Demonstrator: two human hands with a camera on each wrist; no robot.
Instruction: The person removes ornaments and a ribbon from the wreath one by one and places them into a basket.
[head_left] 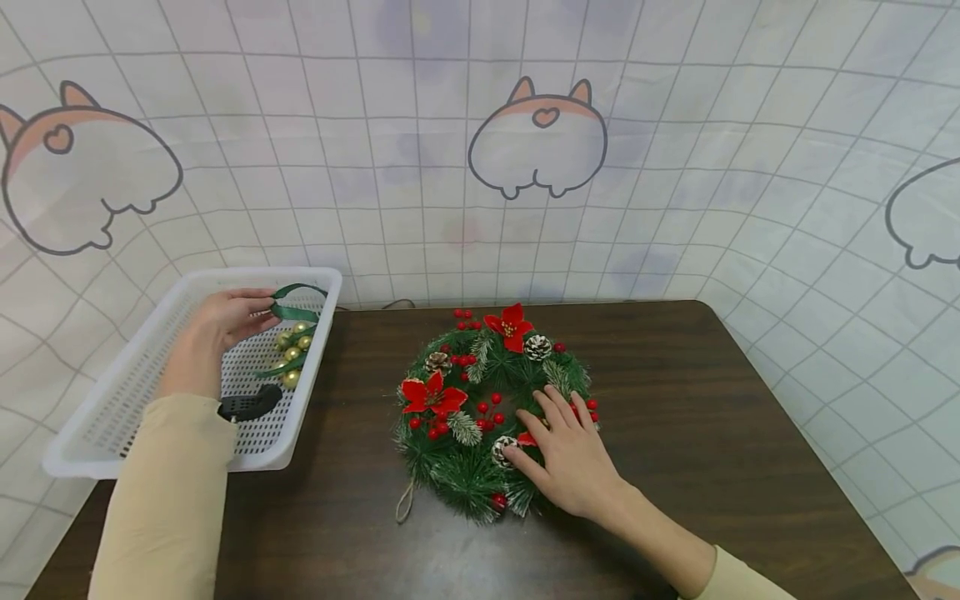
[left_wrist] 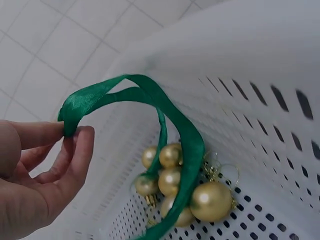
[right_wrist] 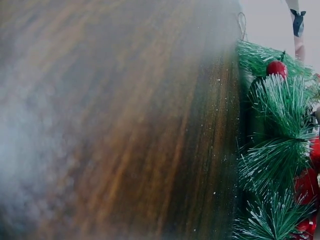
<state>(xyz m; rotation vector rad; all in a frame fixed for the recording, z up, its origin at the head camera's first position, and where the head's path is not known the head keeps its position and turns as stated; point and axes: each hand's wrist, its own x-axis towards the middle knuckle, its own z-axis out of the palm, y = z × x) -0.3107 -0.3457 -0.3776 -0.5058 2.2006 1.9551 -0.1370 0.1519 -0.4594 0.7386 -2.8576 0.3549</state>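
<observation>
Over the basket, my left hand (head_left: 234,319) pinches a green ribbon (left_wrist: 180,130) between thumb and fingers. The ribbon loops up from among gold ball ornaments (left_wrist: 212,201) at the basket's bottom. My right hand (head_left: 566,458) rests on the right side of a green wreath (head_left: 465,479), fingers spread and partly covering a red flower there. Red poinsettias (head_left: 433,395), red berries and frosted pinecones (head_left: 537,347) decorate the wreath, which lies flat on the table. In the right wrist view only the wreath's pine tips (right_wrist: 280,145) and a berry show, at the right edge.
The white perforated basket (head_left: 333,292) stands at the table's left, with a black curved object (head_left: 258,403) inside near my left wrist. A twine loop (head_left: 405,504) sticks out from the wreath onto the dark wooden table (head_left: 675,392). A patterned curtain hangs behind.
</observation>
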